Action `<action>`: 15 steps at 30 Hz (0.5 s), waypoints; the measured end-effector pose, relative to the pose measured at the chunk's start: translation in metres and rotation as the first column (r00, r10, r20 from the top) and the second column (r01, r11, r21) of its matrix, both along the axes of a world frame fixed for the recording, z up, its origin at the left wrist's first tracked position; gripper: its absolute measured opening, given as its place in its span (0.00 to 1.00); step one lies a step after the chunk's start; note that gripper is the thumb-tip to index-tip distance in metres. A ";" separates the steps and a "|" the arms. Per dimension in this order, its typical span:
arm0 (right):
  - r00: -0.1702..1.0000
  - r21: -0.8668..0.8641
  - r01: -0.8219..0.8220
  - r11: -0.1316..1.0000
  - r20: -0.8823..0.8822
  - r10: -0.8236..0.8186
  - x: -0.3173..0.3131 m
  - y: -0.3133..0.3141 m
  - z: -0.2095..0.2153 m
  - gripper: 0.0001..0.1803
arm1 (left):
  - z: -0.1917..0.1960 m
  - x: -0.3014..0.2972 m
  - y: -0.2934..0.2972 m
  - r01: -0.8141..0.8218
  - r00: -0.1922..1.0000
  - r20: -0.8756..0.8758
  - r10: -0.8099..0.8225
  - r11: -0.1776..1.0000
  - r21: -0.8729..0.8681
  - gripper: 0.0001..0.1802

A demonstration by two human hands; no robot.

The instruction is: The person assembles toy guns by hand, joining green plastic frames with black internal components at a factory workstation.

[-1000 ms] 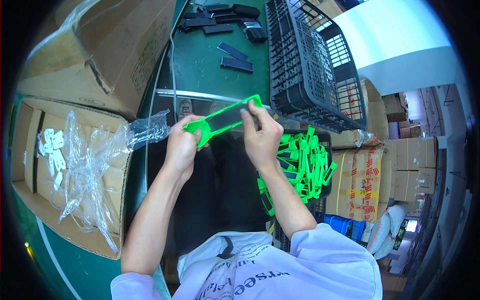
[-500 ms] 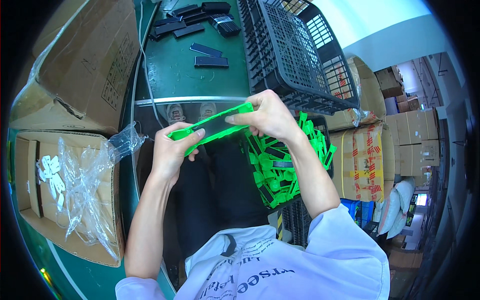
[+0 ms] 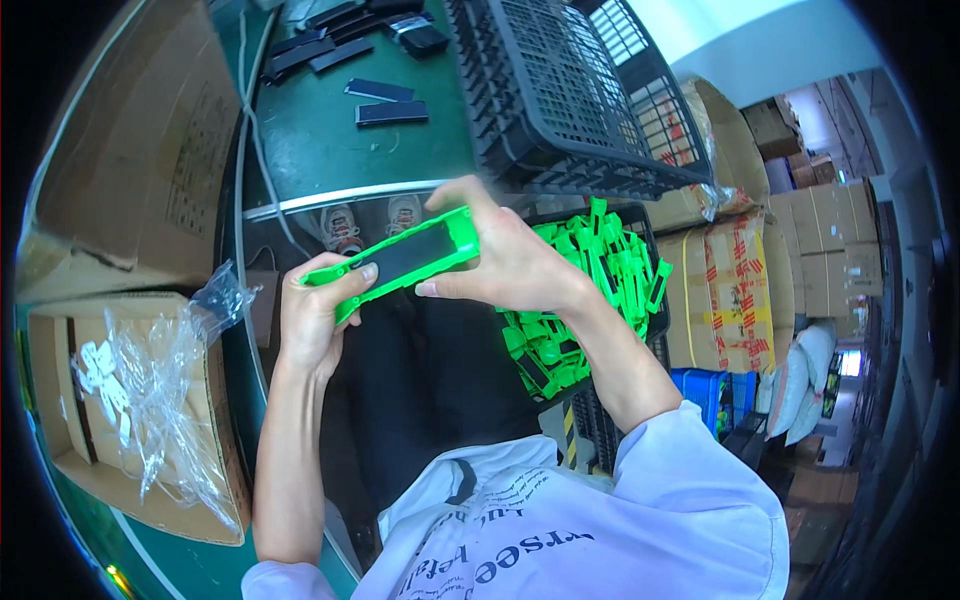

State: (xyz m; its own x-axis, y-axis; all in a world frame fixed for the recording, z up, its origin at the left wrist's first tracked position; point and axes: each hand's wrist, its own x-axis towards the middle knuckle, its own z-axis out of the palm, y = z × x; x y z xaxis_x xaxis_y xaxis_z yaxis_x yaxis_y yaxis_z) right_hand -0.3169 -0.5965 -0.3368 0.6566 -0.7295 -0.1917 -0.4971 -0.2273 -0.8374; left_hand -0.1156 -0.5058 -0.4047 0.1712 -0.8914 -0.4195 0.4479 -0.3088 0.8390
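A long green plastic housing point(image 3: 463, 236) with a flat black strip point(image 3: 408, 253) inside it is held above my lap, tilted up to the right. My left hand point(image 3: 316, 318) grips its left end, thumb pressed on the strip. Around the right end curves my right hand point(image 3: 522, 262), its thumb near the lower edge and its fingers by the upper edge; their exact contact is partly hidden. Just right of my right hand, many similar green housings point(image 3: 600, 265) with black strips lie heaped in a dark crate.
Black strips point(image 3: 392, 113) lie on the green table point(image 3: 320, 165), several piled at its far end. A black mesh crate point(image 3: 570, 130) stands far right. At left, an open carton point(image 3: 215, 480) holds clear plastic bags and white parts point(image 3: 105, 385). A taped carton point(image 3: 725, 300) stands right.
My right hand has shifted from pinching the strip and housing with the thumb on top to curving around the right end. The housing sits slightly further left in view.
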 end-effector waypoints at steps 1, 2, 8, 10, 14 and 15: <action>0.999 -0.012 0.044 0.999 0.005 -0.044 -0.008 0.001 0.000 0.31 | 0.001 -0.004 -0.005 0.062 0.998 -0.024 -0.061 0.998 0.004 0.07; 0.997 -0.024 0.033 0.999 0.067 -0.031 -0.016 0.003 -0.004 0.30 | 0.000 -0.010 -0.009 0.085 0.996 -0.026 -0.086 0.996 -0.016 0.08; 0.885 -0.082 0.341 0.937 0.364 -0.290 -0.091 0.041 -0.044 0.28 | -0.014 -0.024 -0.002 0.384 0.904 0.256 -0.344 0.914 -0.129 0.50; 0.781 -0.289 0.560 0.776 0.498 -0.378 -0.149 0.049 -0.073 0.29 | -0.011 -0.028 -0.002 0.403 0.880 0.308 -0.361 0.911 -0.086 0.50; 0.060 0.538 0.783 0.314 0.437 -0.898 -0.266 0.074 -0.064 0.29 | -0.006 -0.042 -0.010 0.371 0.895 0.290 -0.338 0.927 -0.064 0.49; -0.039 0.498 0.832 0.244 0.492 -0.870 -0.293 0.074 -0.077 0.30 | -0.013 -0.041 -0.012 0.408 0.860 0.364 -0.357 0.910 -0.071 0.39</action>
State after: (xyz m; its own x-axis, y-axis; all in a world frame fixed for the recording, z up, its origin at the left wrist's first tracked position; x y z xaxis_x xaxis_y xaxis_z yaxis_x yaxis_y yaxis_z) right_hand -0.6101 -0.5227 -0.4142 -0.5262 -0.8316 -0.1777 0.2938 0.0183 -0.9557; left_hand -0.1570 -0.5173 -0.4181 -0.0884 -0.9604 -0.2642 0.0029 -0.2655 0.9641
